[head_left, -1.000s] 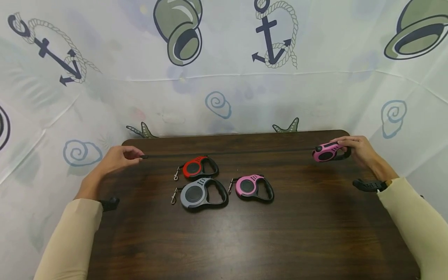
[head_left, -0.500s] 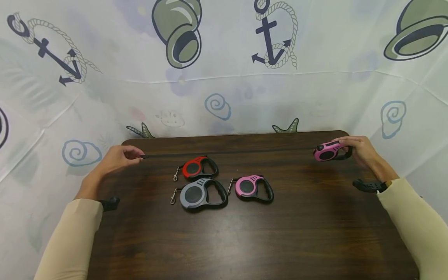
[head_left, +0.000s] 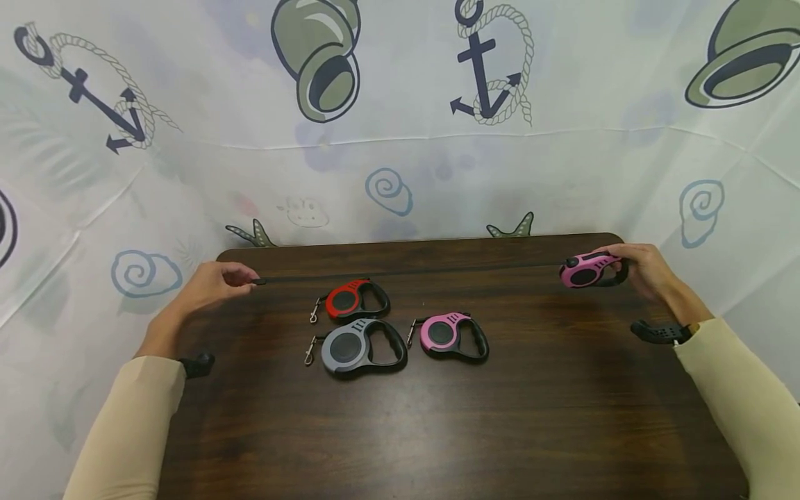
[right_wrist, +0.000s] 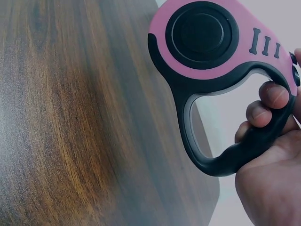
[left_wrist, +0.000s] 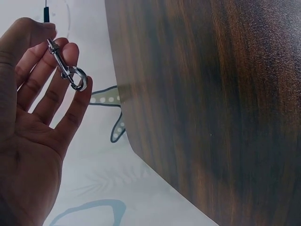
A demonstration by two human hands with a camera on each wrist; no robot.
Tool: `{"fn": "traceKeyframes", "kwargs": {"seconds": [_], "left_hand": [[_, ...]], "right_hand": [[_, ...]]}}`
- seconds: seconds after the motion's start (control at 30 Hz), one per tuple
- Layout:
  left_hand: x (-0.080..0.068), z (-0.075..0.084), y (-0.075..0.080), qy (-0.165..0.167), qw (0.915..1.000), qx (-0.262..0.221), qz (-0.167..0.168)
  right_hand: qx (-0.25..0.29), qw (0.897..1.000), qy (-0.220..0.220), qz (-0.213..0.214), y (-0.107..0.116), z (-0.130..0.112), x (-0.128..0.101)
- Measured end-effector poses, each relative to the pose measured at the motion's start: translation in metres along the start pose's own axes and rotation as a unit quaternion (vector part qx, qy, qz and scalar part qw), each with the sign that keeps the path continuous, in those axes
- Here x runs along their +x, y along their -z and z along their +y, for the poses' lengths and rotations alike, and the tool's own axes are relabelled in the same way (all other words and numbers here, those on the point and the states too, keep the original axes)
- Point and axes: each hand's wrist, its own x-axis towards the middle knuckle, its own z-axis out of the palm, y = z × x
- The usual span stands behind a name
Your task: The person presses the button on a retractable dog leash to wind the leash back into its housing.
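My right hand (head_left: 646, 269) grips the black loop handle of a pink retractable dog leash (head_left: 584, 271) above the table's far right corner. In the right wrist view the fingers curl through the loop of the pink leash (right_wrist: 261, 44). A thin dark cord (head_left: 406, 271) stretches from that casing across to my left hand (head_left: 215, 283) at the far left. There the thumb and fingers pinch the cord's black end piece (left_wrist: 46, 15). From this pinch hangs a silver snap hook (left_wrist: 63, 66), lying against the fingers in the left wrist view.
On the brown table (head_left: 400, 430) lie a red leash (head_left: 345, 300), a grey leash (head_left: 347, 347) and a second pink leash (head_left: 442, 333), each with its metal clip pointing left. Behind stands a white printed curtain (head_left: 400, 104).
Both hands stay almost where they were, with the cord still stretched between them. The held pink leash has shifted very slightly right. The three leashes on the table have not moved.
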Motion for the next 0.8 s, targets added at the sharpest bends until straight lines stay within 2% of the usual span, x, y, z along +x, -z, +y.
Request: {"fn": "traceKeyframes", "kwargs": {"seconds": [0.13, 0.33, 0.8], "left_hand": [[-0.0007, 0.0009, -0.0003, -0.003, 1.0000, 0.001, 0.002], [-0.0006, 0.0005, -0.0003, -0.006, 0.9999, 0.008, 0.007], [-0.0018, -0.0012, -0.0001, 0.008, 0.9999, 0.008, 0.002]], "right_hand": [[0.002, 1.000, 0.006, 0.004, -0.0005, 0.0005, -0.0001], [0.009, 0.999, 0.022, 0.035, -0.0048, -0.0008, 0.0010], [-0.027, 0.999, -0.004, 0.042, -0.0061, -0.0062, 0.0003]]}}
